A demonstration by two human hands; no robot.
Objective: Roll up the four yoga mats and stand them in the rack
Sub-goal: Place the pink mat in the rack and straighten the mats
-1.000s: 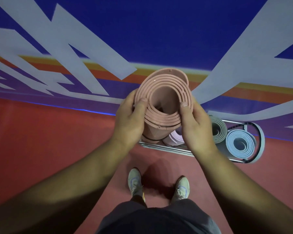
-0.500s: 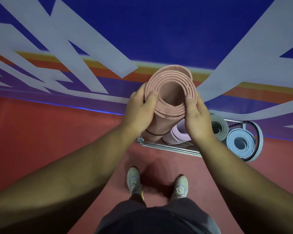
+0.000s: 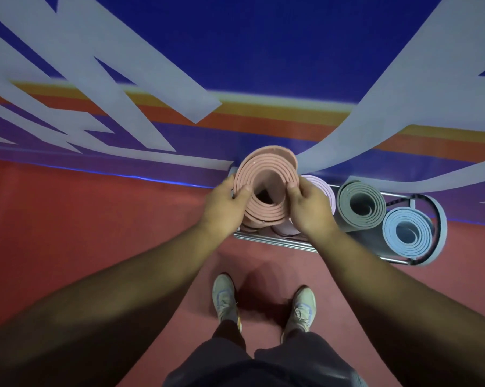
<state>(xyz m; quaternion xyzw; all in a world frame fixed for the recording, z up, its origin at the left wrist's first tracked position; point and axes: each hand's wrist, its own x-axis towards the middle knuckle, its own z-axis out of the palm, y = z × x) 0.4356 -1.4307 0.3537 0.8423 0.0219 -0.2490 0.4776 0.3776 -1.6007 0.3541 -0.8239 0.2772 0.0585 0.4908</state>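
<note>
Presently, the salmon-pink rolled mat [image 3: 266, 174] stands on end at the left end of the metal rack [image 3: 277, 240], its spiral top facing the camera and its lower part hidden behind the hands. Left hand [image 3: 224, 208] grips the roll's left side, thumb hooked over the top edge onto the coils. Right hand [image 3: 308, 208] grips the right side in the same manner, thumb over the rim. Whether the roll's base sits on the rack floor cannot be told.

Just right of it, a lilac rolled mat [image 3: 323, 188] stands in the rack, largely covered by the right hand. Next right is a grey rolled mat [image 3: 360, 205], upright, then a light-blue rolled mat [image 3: 409, 236] at the rack's right end (its outer flap has sprung loose and curves round the roll). That makes 4 rolls in or at the rack.

The rack sits on a red floor [image 3: 82, 233] against a blue wall banner [image 3: 263, 51] with pale-grey, orange and yellow bands. The person's 2 light sneakers [image 3: 224, 298] stand near the rack's front rail.
</note>
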